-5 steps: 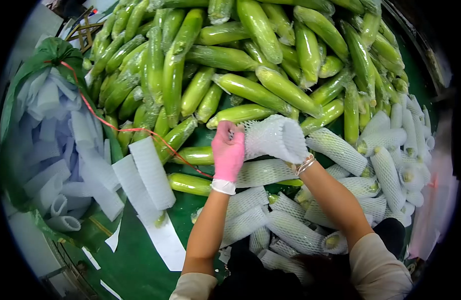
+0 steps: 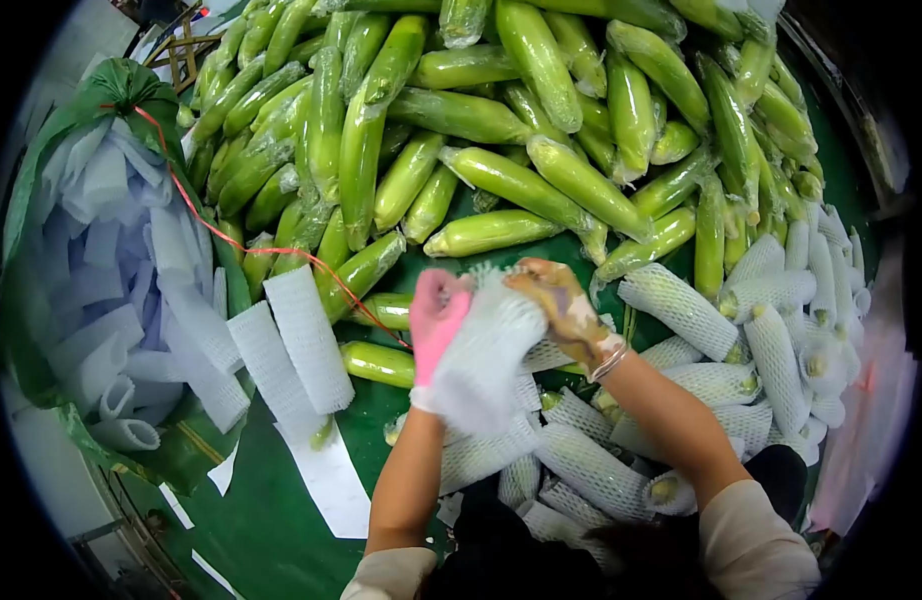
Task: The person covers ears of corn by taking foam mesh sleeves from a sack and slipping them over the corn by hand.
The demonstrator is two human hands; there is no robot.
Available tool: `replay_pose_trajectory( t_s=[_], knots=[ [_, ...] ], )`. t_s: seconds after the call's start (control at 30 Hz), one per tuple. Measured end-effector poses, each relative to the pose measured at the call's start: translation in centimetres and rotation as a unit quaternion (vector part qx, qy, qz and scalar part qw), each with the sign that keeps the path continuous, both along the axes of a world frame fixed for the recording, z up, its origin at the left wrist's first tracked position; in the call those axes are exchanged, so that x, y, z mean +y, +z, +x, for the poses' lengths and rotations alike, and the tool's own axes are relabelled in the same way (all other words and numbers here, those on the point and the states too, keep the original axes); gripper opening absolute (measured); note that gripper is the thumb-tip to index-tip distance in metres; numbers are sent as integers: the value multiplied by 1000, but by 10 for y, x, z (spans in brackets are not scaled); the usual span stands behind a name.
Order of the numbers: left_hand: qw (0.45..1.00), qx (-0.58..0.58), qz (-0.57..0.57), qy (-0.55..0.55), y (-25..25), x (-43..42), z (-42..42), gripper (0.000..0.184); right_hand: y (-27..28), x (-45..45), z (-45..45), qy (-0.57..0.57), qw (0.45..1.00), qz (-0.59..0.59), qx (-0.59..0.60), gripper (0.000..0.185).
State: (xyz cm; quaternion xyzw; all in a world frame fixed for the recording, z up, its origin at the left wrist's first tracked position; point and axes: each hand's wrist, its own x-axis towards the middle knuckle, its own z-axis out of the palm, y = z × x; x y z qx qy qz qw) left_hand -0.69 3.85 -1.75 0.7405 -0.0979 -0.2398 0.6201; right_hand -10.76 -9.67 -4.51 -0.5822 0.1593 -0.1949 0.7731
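A white foam net sleeve (image 2: 491,345) hangs between my hands, its lower part blurred and tipped toward me. My left hand (image 2: 441,320), in a pink glove, is closed at the left of the sleeve's upper rim. My right hand (image 2: 561,310), in a stained glove, grips the rim's right side. Whether anything is inside the sleeve I cannot tell. Just beyond my hands lies a long green vegetable (image 2: 491,232) like a zucchini, in clear film. Another green vegetable (image 2: 379,363) lies left of my left wrist.
A large heap of film-wrapped green vegetables (image 2: 471,115) fills the far side. Sleeved vegetables (image 2: 591,465) lie in front of me and to the right. At left stands a green sack (image 2: 26,250) of foam sleeves, with red string (image 2: 311,262) trailing from it. Two loose sleeves (image 2: 309,340) lie nearby.
The sleeve has swung from pointing right to hanging down toward me. My right hand has come from its open end to the upper rim beside my left hand.
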Motion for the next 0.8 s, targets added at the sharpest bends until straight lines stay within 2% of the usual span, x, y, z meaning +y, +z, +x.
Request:
replay_pose_trajectory(
  t_s=[0.03,0.07,0.13,0.2,0.23,0.27,0.33,0.37,0.4,0.43,0.47,0.5,0.53,0.6,0.67,0.7,0.73,0.77,0.8],
  knots=[
    [999,-1,-42,28,1,13,1,18,37,3,17,68,979,-80,172,16],
    [999,1,-33,27,-7,20,1,18,34,17,25,20,990,-5,137,27],
    [993,-110,-4,44,-30,30,5,20,-28,19,36,-3,977,-157,146,27],
    [951,-272,148,9,-35,27,4,18,-66,18,45,-57,988,-58,131,23],
    [915,-354,193,-8,-31,22,4,16,-64,11,45,-85,942,-212,245,20],
    [872,-426,240,-30,-24,18,-1,14,-27,5,42,-41,926,-239,291,19],
    [838,-404,362,-60,-17,3,3,15,-47,-4,31,-40,960,-246,127,25],
    [849,-392,348,-62,-9,-2,3,19,-46,-3,36,-40,994,-25,103,31],
    [861,-376,337,-63,-5,-4,0,24,-46,-6,30,-54,949,301,82,32],
    [914,-349,200,-58,-18,-3,-11,33,11,-1,19,-4,982,88,166,35],
    [945,-316,60,-51,-34,4,-26,42,67,6,7,46,961,-129,239,38],
    [962,-241,50,-121,-24,17,-43,49,87,10,-11,70,945,-280,158,38],
    [968,-160,39,-191,1,34,-63,55,118,13,-30,140,912,-350,163,36],
    [921,-286,-43,-262,57,73,-96,51,177,20,-75,325,817,-422,223,32],
    [922,-111,-73,-365,111,114,-78,47,210,20,-118,498,726,-406,247,29],
    [937,-215,3,-277,104,134,-57,40,214,20,-131,541,736,-348,212,28],
    [929,-310,79,-184,91,151,-36,33,218,24,-138,581,741,-285,177,28],
    [963,-235,129,-5,77,159,-18,34,218,27,-137,581,685,-372,234,27],
    [871,-424,231,92,94,155,17,38,224,36,-120,569,620,-458,288,27]
  ],
)
